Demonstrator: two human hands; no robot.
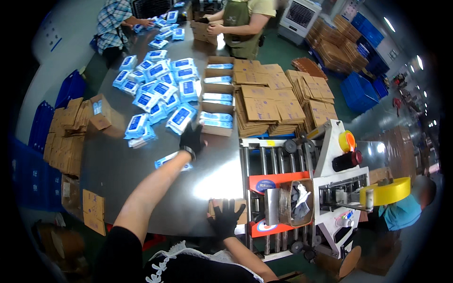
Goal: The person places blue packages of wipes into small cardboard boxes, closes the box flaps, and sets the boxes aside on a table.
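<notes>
My left hand [192, 140], in a black glove, stretches over the metal table just below a light-blue wet-wipe pack [181, 118]. Its thumb stands apart and nothing shows inside it, though the fingertips are partly hidden. Under that forearm lies another wipe pack [163, 161], partly covered. My right hand [226, 219], also black-gloved, rests with spread fingers on a small cardboard box [242, 212] at the table's near right edge. Ahead, several open cartons [221, 128] stand in a row with wipe packs in them. A heap of wipe packs [158, 92] covers the middle of the table.
Flattened cartons [264, 104] are stacked right of the row. A carton-taping machine [325, 188] with rollers and yellow tape adjoins the table's right side. Another box [104, 112] stands left. Two people work at the far end, one handling a carton [203, 31]; another person [403, 212] is at right.
</notes>
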